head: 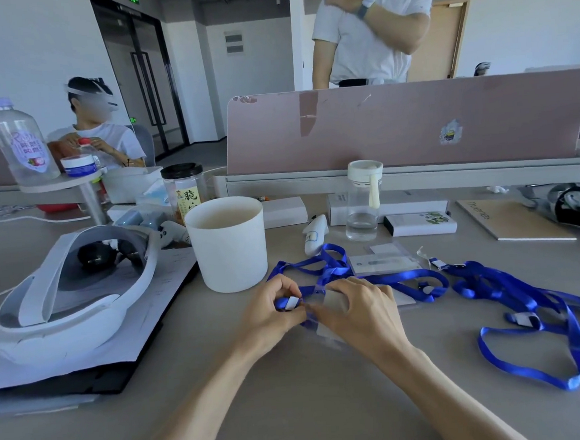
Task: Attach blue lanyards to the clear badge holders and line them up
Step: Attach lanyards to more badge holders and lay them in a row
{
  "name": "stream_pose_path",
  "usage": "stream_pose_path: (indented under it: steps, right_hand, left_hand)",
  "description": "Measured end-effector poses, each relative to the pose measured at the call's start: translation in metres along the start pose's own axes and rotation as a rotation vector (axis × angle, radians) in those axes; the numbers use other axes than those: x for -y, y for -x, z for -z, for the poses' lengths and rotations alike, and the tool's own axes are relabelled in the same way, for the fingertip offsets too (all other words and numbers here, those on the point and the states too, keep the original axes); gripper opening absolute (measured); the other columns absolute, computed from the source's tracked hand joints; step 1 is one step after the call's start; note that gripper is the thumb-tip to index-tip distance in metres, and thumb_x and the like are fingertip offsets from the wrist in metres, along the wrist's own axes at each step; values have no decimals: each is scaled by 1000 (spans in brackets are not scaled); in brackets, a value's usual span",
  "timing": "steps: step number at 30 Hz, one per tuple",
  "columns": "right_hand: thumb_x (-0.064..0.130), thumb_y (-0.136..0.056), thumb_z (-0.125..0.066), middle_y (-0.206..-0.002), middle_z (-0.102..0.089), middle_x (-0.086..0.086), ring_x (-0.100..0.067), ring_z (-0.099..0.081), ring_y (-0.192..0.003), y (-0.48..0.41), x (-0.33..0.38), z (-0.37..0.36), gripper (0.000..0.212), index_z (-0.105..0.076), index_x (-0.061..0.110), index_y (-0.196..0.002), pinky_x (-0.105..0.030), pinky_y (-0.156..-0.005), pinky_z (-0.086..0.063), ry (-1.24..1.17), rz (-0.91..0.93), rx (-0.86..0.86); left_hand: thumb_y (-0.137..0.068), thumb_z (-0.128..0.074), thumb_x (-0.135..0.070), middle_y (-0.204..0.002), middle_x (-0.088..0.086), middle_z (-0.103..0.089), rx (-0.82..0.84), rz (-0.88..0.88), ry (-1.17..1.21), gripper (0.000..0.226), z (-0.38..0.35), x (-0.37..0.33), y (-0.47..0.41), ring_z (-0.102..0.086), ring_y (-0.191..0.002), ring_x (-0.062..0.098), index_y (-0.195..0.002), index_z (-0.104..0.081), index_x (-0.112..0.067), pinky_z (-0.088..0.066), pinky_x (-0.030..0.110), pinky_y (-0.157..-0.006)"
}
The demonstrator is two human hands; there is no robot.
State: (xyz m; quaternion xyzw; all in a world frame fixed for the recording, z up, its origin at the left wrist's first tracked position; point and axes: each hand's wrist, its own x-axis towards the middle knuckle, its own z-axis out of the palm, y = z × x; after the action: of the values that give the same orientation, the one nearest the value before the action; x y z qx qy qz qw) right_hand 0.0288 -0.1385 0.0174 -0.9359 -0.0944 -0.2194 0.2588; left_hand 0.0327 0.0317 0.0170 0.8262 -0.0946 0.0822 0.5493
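Observation:
At the middle of the grey desk my left hand [274, 308] pinches the white clip end of a blue lanyard [323, 269]. My right hand [360, 309] grips a clear badge holder [327, 334] right beside that clip, and its fingers cover most of the holder. The lanyard's ribbon loops away behind both hands. Another clear badge holder [384, 263] with a card inside lies just beyond them. More blue lanyards [535, 309] with white clips lie tangled at the right.
A white cylindrical tub [228, 244] stands left of my hands, a white headset [64, 297] on papers further left. A small clear bottle [363, 204], boxes and a notebook [515, 219] lie behind. A pink partition [409, 125] closes the back; two people are beyond.

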Motion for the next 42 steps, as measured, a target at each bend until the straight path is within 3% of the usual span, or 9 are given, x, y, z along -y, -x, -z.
stream_pose_path:
  steps: [5, 8, 11, 16, 23, 28, 32, 36, 42]
  right_hand:
    - [68, -77, -56, -104, -67, 12, -10, -57, -100, -1, 1, 1, 48, -68, 30, -104, -28, -82, -28, 47, -10, 29]
    - [43, -83, -59, -107, -65, 10, -14, -56, -102, -4, 4, 15, 32, -66, 29, -110, -31, -86, -31, -34, -4, 68]
    - [15, -81, -57, -106, -62, 5, -18, -56, -96, -2, 1, 30, 42, -63, 24, -121, -32, -90, -41, -204, -27, 120]
    - [-3, -82, -53, -106, -58, 5, -8, -58, -89, 7, -17, 66, 48, -64, 22, -122, -22, -78, -50, -315, 65, 44]
    - [-2, -80, -68, -97, -63, 9, 0, -61, -73, 19, -61, 148, 34, -70, 20, -107, -8, -67, -45, -526, -60, -138]
    - [10, -77, -78, -92, -67, 6, -14, -63, -82, 41, -110, 202, 27, -68, 28, -95, -24, -68, -50, -690, -230, -347]
    - [10, -78, -77, -96, -65, 2, -10, -63, -78, 76, -146, 237, 36, -65, 23, -109, -18, -56, -50, -864, -395, -503]
    - [18, -79, -78, -107, -66, -6, -11, -67, -80, 111, -178, 264, 57, -44, 27, -123, -23, -69, -52, -964, -504, -589]
    - [25, -82, -75, -96, -67, -6, -15, -66, -82, 159, -217, 303, 31, -57, 14, -105, -28, -73, -48, -1066, -609, -605]
  left_hand:
    - [-79, -65, 1, -83, -17, -64, -14, -43, 6, 25, -5, -5, 2, -61, -80, -2, -88, -63, -22, -47, 11, -68]
    - [-84, -66, -9, -91, -15, -67, -50, -36, -15, 18, 0, -8, 1, -60, -91, -2, -88, -66, -26, -46, 10, -75]
    - [-93, -58, -20, -88, -17, -68, -40, -30, -22, 19, 3, -7, 5, -61, -90, 3, -83, -68, -33, -45, 17, -78]
    - [-95, -55, -24, -92, -24, -68, 36, -131, -23, 17, -9, -36, 7, -61, -89, -5, -91, -67, -36, -46, 12, -73]
    - [-91, -64, -21, -75, 3, -66, 250, -250, 42, 8, -59, -119, -8, -56, -63, 0, -84, -68, -21, -42, 9, -59]
    - [-92, -62, -27, -84, 16, -66, 316, -298, 113, 11, -124, -171, -18, -55, -72, 9, -86, -67, -19, -44, 27, -70]
    - [-93, -60, -22, -79, -4, -67, 340, -310, 206, 11, -188, -205, -13, -57, -68, 1, -87, -68, -23, -44, 13, -63]
    - [-94, -58, -20, -78, -4, -67, 347, -218, 378, 11, -248, -233, -4, -60, -70, 7, -94, -67, -14, -46, 18, -62]
    - [-87, -63, -5, -83, -4, -62, 555, -293, 468, 19, -321, -283, 31, -58, -72, 4, -99, -59, -19, -45, 14, -63]
